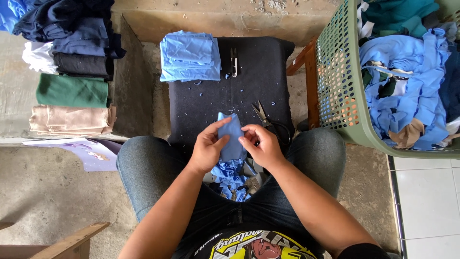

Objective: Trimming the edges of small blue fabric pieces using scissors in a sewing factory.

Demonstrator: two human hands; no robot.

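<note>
Over lap, blue cloth piece [231, 136] between both hands

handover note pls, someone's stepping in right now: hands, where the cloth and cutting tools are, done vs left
Left hand and right hand: both pinch one small blue cloth piece over the lap.
Scissors lie on the black pad beside the right hand; thread snips lie at its far edge.
Done: folded blue stack on the pad, blue scraps in the lap.
Left, probably: more blue cloth in the green basket.
</note>
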